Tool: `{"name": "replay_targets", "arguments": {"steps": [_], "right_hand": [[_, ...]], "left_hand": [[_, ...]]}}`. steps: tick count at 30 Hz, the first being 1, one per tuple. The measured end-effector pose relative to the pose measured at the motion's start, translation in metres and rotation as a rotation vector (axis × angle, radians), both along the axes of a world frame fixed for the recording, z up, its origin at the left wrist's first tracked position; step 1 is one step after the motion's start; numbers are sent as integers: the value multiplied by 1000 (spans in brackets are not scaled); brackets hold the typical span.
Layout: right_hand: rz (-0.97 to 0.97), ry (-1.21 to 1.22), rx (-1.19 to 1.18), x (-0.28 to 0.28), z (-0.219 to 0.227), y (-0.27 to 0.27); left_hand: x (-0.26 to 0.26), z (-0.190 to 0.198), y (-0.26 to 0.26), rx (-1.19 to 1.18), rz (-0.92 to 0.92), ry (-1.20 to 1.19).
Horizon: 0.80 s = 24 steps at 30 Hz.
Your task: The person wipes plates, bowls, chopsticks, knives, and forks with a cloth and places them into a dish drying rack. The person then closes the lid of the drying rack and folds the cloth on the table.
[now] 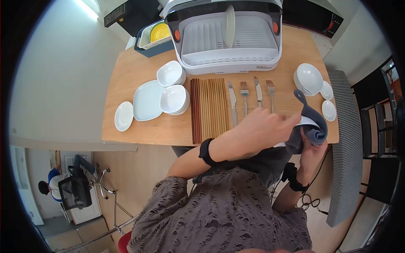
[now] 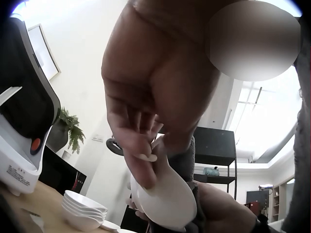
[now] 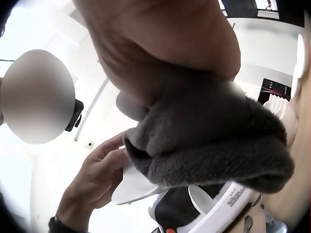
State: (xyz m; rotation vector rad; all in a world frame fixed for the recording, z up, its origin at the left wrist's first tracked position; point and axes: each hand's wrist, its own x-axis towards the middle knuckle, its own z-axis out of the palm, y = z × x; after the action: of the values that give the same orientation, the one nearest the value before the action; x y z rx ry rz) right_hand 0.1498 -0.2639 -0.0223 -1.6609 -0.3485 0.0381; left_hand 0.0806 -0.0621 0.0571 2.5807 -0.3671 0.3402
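Note:
My left hand (image 1: 268, 130) reaches across to the right over the table's front edge. Its fingers pinch the narrow end of a white spoon (image 2: 170, 201). My right hand (image 1: 313, 154) grips a dark grey towel (image 1: 316, 134), bunched and folded around part of the spoon. A loop of the towel sticks up beyond the hands. In the right wrist view the fuzzy towel (image 3: 214, 155) fills the middle, and the left hand (image 3: 99, 172) meets it from the left with the white piece below. The towel hides the rest of the spoon.
Knives (image 1: 233, 103), forks (image 1: 244, 95) and a row of chopsticks (image 1: 213, 109) lie mid-table. White bowls (image 1: 175, 99) and plates (image 1: 147, 101) stand left, more bowls (image 1: 309, 79) and small dishes (image 1: 329, 110) right. A dish rack (image 1: 230, 57) holding one plate stands behind.

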Motion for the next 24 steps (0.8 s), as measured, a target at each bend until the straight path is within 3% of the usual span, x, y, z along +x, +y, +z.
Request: {"name": "replay_targets", "arguments": {"steps": [6,8,10,12,14,16,17,18,20,21,22,24], "right_hand": [[-171,-150,91,-15,-3,16],[-212,-93,430,-15,-7,20],[-120,-79,512,-9,-6,9],[-280,105,812,-1,13,9],[-332,123,825,11,8,-7],[25,201,1178,12,8,-17],[-111,191,1084,9,13,-12],[-111,192,1082,7,5,-15],[239,288,1138,0,-12,-17],[286,121,845,-10,-19,-9],[287,124,844,-16,-15,-3],[364,75,507,-21,7,8]], "left_hand": [[-5,-21,-4,-279,115,11],[-7,-19,-4,-340,174,43],[-9,-18,1,-396,240,71],[-12,-20,11,-419,321,-12],[-19,-14,19,-422,359,16],[-25,-12,23,-494,373,33],[-27,-13,23,-495,374,34],[-29,-14,22,-447,349,16],[-31,-15,19,-401,323,-3],[-32,-15,15,-353,272,10],[-33,-15,12,-304,221,23],[-35,-14,8,-205,231,72]]}}
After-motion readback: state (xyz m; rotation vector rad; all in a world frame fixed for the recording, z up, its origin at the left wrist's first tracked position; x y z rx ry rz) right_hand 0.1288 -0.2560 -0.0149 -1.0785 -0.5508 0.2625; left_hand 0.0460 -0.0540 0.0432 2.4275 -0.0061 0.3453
